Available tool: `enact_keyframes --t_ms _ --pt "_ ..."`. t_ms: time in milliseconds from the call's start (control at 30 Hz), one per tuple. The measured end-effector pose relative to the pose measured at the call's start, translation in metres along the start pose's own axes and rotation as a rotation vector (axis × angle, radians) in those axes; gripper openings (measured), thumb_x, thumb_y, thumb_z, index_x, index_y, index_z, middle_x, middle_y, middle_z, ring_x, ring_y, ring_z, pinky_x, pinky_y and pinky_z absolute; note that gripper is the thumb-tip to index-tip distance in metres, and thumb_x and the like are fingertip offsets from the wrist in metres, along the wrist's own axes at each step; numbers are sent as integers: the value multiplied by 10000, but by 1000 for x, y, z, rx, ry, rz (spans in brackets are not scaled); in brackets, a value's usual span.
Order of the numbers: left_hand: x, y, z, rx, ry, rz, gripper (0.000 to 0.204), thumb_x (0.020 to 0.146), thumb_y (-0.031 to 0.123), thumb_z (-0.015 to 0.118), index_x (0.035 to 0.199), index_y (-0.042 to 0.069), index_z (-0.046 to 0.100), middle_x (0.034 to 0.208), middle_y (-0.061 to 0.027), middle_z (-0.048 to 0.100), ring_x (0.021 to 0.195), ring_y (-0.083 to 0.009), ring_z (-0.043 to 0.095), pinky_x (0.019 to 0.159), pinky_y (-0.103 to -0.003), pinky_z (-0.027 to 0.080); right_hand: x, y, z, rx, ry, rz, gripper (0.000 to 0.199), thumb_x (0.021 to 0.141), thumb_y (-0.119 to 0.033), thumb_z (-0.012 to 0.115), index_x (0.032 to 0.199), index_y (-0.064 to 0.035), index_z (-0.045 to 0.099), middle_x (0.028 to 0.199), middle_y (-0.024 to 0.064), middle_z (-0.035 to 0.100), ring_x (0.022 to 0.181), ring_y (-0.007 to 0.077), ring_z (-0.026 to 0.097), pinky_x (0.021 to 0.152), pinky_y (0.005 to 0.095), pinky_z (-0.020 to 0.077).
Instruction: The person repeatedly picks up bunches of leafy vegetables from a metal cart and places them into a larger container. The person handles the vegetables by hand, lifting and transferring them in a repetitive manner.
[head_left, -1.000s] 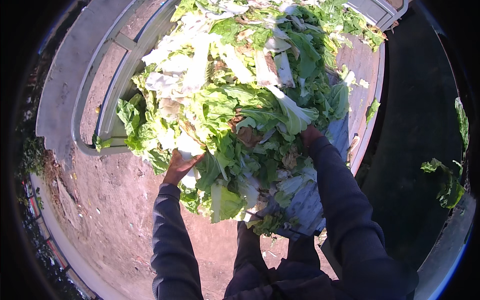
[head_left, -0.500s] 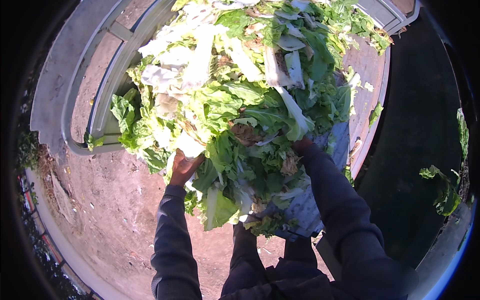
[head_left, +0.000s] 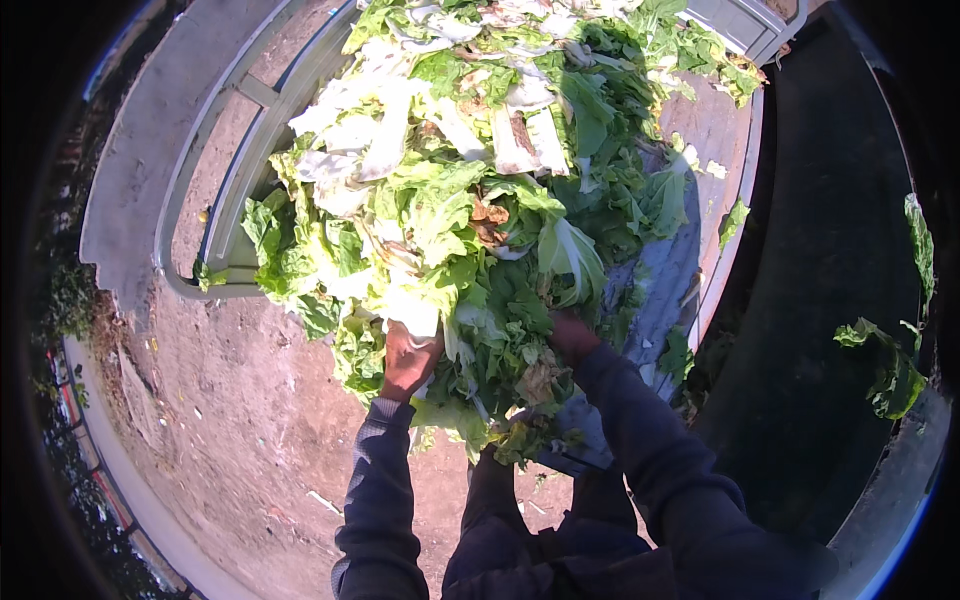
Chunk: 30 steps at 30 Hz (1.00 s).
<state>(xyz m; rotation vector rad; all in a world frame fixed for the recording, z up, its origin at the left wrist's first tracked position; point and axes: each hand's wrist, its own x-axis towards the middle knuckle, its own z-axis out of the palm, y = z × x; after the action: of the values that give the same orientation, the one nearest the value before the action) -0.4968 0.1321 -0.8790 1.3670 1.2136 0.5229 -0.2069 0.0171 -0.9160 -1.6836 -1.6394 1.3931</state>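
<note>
A big heap of loose cabbage leaves (head_left: 420,180), pale green with thick white ribs and some browned pieces, lies on a flat bed. My left hand (head_left: 410,360) grips leaves at the heap's near left edge, its fingers buried under a white rib. On the other side, my right hand (head_left: 572,335) reaches in among darker, shaded leaves that hide its fingers. Between both hands a thick bunch of leaves is pressed together. A browned leaf (head_left: 488,220) shows above this bunch.
Grey metal side panels (head_left: 215,270) flank the heap at left and far right. The bed's worn surface (head_left: 715,130) shows at right, beside a dark recess (head_left: 820,280) with stray leaves (head_left: 885,370) past it. Bare dirt ground (head_left: 250,420) lies at left, and my legs are below.
My left hand has moved right and nearer to me; my right hand has come left and nearer. The leaves between them have drawn together, and a white-ribbed leaf by the right hand has shifted.
</note>
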Motion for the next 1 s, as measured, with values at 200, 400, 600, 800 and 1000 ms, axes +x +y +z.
enact_keyframes --t_ms 200,400,600,800,1000 --pt "-47 57 32 185 -112 5 261 746 194 750 781 -29 617 764 -147 648 720 -240 609 690 -347 493 -56 -24 -29 -25 -28 -37 471 861 -100 585 1331 -93 565 1287 207 575 1180 384 543 1062 423 387" --pt "-95 132 78 339 -2 -143 511 765 199 746 1123 -80 510 926 -183 672 800 -273 664 698 -407 525 -114 -46 -70 -74 24 -99 486 839 -96 599 1324 -95 571 1291 214 572 1176 390 542 1053 430 395" --pt "-145 187 141 155 -194 29 638 821 144 709 1346 -12 382 1174 -181 567 1070 -283 584 910 -400 486 -222 -79 -139 -231 127 -109 501 817 -92 613 1317 -97 576 1295 221 569 1173 396 542 1045 436 403" --pt "-132 254 220 19 -363 186 557 852 99 675 1342 -14 435 1159 -171 595 1052 -301 602 906 -416 484 -314 -107 -238 -232 591 -272 471 833 -97 574 1304 -101 582 1307 195 574 1163 373 553 1042 420 400" --pt "-132 570 444 -148 -835 602 647 852 348 692 1314 -59 490 1188 -162 614 1070 -241 585 889 -373 485 -556 -197 -489 1042 1001 -232 483 898 -147 699 1344 -31 553 1240 100 635 1013 184 661 834 314 559"
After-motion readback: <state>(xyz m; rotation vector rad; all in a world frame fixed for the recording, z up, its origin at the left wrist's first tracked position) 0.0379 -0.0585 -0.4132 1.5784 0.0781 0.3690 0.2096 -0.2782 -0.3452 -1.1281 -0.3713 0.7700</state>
